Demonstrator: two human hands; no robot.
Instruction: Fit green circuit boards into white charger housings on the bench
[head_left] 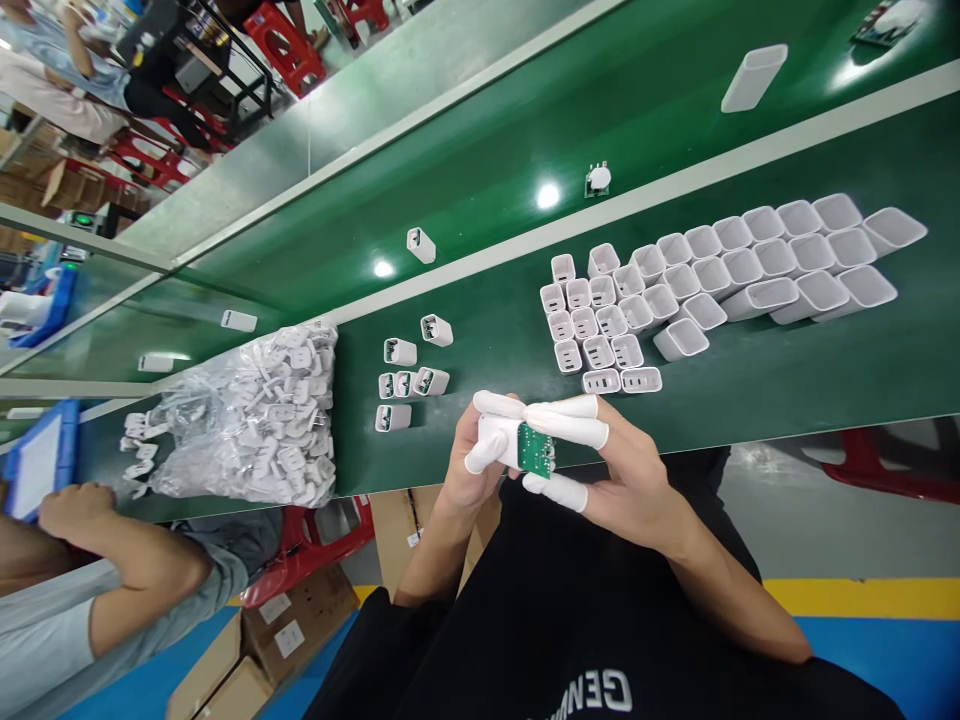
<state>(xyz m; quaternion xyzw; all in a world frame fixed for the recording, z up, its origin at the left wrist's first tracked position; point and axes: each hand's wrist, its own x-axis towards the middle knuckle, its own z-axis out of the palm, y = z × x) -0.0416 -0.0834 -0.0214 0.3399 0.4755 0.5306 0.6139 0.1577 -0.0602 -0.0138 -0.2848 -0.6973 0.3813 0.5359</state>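
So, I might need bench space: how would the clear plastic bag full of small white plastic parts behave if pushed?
The bag probably would sag and bulge rather than slide stiffly, as it looks wrinkled. It may feel fairly heavy, given the many white parts heaped inside. Some might spill, since loose white pieces lie beside it.

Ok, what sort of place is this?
Probably a factory assembly line: rows of white casings on a green bench, a bag of white parts, and an exposed circuit board.
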